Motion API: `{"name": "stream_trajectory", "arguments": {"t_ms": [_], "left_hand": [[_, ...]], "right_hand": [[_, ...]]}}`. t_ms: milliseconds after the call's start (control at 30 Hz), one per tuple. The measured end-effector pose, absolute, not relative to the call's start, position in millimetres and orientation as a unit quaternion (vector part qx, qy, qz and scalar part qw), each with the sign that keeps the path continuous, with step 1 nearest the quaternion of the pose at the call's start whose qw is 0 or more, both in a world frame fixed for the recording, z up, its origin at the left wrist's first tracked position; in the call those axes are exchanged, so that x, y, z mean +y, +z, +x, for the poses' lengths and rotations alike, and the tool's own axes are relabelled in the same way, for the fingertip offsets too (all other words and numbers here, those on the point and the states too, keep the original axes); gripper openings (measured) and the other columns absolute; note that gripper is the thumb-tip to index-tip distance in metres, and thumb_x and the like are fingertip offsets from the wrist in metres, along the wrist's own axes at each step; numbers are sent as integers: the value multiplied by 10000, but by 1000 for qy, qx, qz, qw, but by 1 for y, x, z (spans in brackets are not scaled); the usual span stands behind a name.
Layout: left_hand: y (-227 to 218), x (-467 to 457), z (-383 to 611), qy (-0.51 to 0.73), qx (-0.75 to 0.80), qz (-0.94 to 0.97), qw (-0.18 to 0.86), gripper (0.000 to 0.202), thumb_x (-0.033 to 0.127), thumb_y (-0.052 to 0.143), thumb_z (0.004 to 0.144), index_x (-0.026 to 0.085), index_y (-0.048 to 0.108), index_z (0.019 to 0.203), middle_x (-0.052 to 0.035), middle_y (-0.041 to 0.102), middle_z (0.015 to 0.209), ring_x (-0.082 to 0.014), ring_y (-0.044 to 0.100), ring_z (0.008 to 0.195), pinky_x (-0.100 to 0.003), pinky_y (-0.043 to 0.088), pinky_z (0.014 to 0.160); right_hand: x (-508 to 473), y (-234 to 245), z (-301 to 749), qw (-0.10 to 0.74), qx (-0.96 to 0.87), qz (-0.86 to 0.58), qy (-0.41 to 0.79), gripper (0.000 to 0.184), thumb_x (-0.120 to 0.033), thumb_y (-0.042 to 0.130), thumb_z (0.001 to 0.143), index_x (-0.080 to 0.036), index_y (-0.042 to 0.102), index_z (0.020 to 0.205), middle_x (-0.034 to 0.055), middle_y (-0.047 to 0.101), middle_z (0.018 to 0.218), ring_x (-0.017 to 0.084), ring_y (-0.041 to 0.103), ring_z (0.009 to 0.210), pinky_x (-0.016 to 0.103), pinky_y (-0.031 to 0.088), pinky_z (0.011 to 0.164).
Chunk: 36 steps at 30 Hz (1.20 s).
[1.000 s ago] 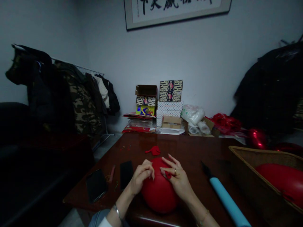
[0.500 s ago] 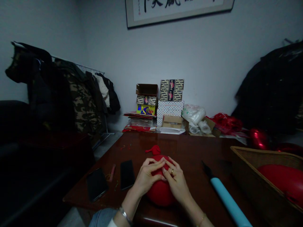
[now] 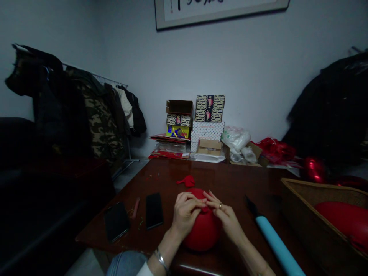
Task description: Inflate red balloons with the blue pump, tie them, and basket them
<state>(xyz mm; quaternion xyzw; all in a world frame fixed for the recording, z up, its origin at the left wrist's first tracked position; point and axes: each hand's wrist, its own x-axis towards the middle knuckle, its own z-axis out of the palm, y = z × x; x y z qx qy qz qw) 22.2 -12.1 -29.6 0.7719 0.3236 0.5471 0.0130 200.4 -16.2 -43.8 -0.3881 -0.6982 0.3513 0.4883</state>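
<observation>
A round, inflated red balloon (image 3: 202,234) rests on the table in front of me. My left hand (image 3: 184,212) is closed, thumb and forefinger pinching the balloon's neck at its upper side. From the other side my right hand (image 3: 225,216), with a ring on one finger, has its fingertips at the same neck; some of its fingers are stretched out. The neck itself is mostly covered by the fingertips. Just beyond the balloon lies a limp, uninflated red balloon (image 3: 189,180).
Two black phones (image 3: 154,211) (image 3: 116,221) lie to the left, with a small reddish stick (image 3: 136,208) between them. Right of my hands lies a blue balloon pump (image 3: 278,243) with a black nozzle. A wicker basket (image 3: 296,207) holds a red balloon. Stacked boxes (image 3: 207,131) stand beyond the table (image 3: 238,180).
My right hand has drawn a little to the right, so the hands are further apart. The balloon has shifted slightly right, and its neck area shows more between the fingers.
</observation>
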Motion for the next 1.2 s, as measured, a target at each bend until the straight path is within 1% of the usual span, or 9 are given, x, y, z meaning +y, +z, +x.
{"name": "stream_trajectory", "arguments": {"t_ms": [100, 200, 433, 567, 733, 900, 1033, 1100, 1200], "left_hand": [[-29, -14, 21, 508, 330, 795, 27, 237, 134, 586, 832, 275, 711, 976, -13, 675, 731, -175, 542, 792, -343, 409, 787], [-29, -13, 18, 455, 310, 834, 34, 363, 160, 491, 888, 329, 614, 1185, -16, 623, 714, -177, 500, 789, -342, 392, 775], [-25, -14, 18, 392, 306, 864, 86, 402, 217, 394, 932, 394, 524, 1268, -27, 576, 784, -181, 484, 843, -357, 378, 812], [-23, -14, 14, 391, 308, 862, 95, 396, 202, 384, 931, 374, 558, 1242, -20, 540, 739, -173, 479, 793, -341, 386, 783], [-22, -13, 9, 459, 335, 807, 158, 293, 187, 435, 912, 269, 701, 1004, -47, 608, 820, -185, 517, 861, -331, 419, 807], [-27, -14, 20, 556, 392, 714, 164, 207, 171, 470, 892, 224, 655, 968, -51, 658, 936, -191, 563, 913, -334, 448, 830], [-34, -16, 31, 582, 414, 685, 145, 224, 115, 492, 850, 211, 612, 1014, -55, 649, 976, -184, 593, 906, -324, 476, 812], [-37, -18, 34, 586, 419, 681, 133, 188, 101, 499, 832, 204, 616, 938, -47, 647, 911, -182, 602, 866, -315, 485, 781], [-39, -23, 36, 593, 424, 672, 129, 144, 112, 522, 819, 201, 618, 879, -37, 645, 863, -178, 607, 838, -304, 487, 763]], "right_hand": [[-14, -34, 207, 498, -697, -397, 330, 332, -413, 492, 862, -266, 634, 1123, 93, 533, 1315, 247, 374, 1295, 525, 206, 1082], [-12, -19, 208, 470, -736, -362, 324, 357, -373, 576, 828, -317, 592, 1180, 52, 527, 1324, 217, 393, 1276, 469, 235, 1085], [-2, -4, 202, 431, -785, -304, 326, 168, -387, 595, 819, -328, 706, 930, 23, 663, 1115, 211, 455, 1210, 441, 315, 1037], [-2, -7, 203, 440, -775, -319, 323, 174, -384, 559, 842, -278, 696, 828, 45, 670, 1076, 214, 468, 1189, 447, 340, 1015], [-9, -4, 215, 423, -774, -346, 319, 171, -363, 560, 836, -240, 631, 742, 69, 621, 1145, 238, 443, 1211, 489, 324, 1016], [-25, -2, 215, 389, -807, -330, 296, 186, -340, 570, 823, -253, 646, 677, 26, 524, 1279, 243, 307, 1320, 480, 260, 1063], [-28, -7, 195, 435, -822, -323, 174, 206, -285, 524, 850, -334, 687, 966, -17, 324, 1470, 243, 171, 1385, 510, 224, 1079], [-26, -10, 182, 505, -788, -346, 63, 320, -222, 499, 854, -362, 625, 1112, -15, 264, 1500, 247, 191, 1380, 538, 236, 1068], [-19, -14, 168, 573, -726, -376, -57, 375, -193, 527, 845, -375, 582, 1169, -5, 303, 1483, 250, 255, 1359, 540, 283, 1048]]}}
